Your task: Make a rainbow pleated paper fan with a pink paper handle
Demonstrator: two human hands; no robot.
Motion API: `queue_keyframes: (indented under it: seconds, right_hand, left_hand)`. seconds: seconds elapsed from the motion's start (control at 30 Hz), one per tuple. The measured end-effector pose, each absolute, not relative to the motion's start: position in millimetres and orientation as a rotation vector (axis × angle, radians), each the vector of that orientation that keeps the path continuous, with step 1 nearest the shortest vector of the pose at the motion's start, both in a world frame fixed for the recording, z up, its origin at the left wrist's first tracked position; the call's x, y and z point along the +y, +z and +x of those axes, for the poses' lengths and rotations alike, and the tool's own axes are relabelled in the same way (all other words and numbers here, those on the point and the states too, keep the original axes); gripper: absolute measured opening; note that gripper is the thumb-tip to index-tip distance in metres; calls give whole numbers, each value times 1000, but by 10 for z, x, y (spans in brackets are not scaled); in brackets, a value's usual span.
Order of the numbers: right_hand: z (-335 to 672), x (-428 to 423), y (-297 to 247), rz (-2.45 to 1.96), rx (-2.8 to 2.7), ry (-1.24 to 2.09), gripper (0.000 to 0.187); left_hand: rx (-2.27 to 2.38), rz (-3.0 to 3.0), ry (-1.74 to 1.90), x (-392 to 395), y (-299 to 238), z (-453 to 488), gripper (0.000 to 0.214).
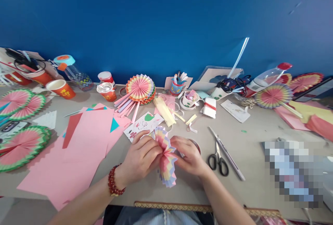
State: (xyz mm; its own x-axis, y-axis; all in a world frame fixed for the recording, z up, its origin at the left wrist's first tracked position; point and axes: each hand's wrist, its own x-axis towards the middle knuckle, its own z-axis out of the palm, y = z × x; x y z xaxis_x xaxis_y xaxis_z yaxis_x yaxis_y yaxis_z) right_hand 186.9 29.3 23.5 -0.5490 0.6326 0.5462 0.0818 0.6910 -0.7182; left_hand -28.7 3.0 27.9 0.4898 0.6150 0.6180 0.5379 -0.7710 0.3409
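A pleated paper fan (166, 155) in pink, yellow and lilac bands stands between my hands, just above the table's near edge. My left hand (142, 155), with a red bead bracelet on its wrist, is closed on the fan's left side at the pinched middle. On the right side my right hand (189, 155) grips the same middle. The pleats flare out above and below my fingers. A tape roll (196, 143) shows partly behind my right hand.
Black scissors (218, 159) and a craft knife (227, 154) lie right of my hands. Pink sheets (78, 148) cover the left. Finished fans (139, 88) stand behind, with more fans (20, 145) at the far left and paper cups (61, 88) along the blue wall.
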Motion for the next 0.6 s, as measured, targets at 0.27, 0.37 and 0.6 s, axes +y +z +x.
queue_keyframes:
  seconds: [0.27, 0.37, 0.6]
  right_hand:
    - [1862, 305, 234, -521, -2077, 782, 16]
    - [1858, 308, 231, -508, -2070, 759, 15]
    - [1881, 287, 233, -527, -1951, 632, 9]
  left_hand:
    - [1015, 2658, 1125, 28, 274, -288, 14]
    - [1025, 2659, 1113, 30, 266, -299, 15]
    - [1088, 2731, 1038, 37, 264, -309, 20]
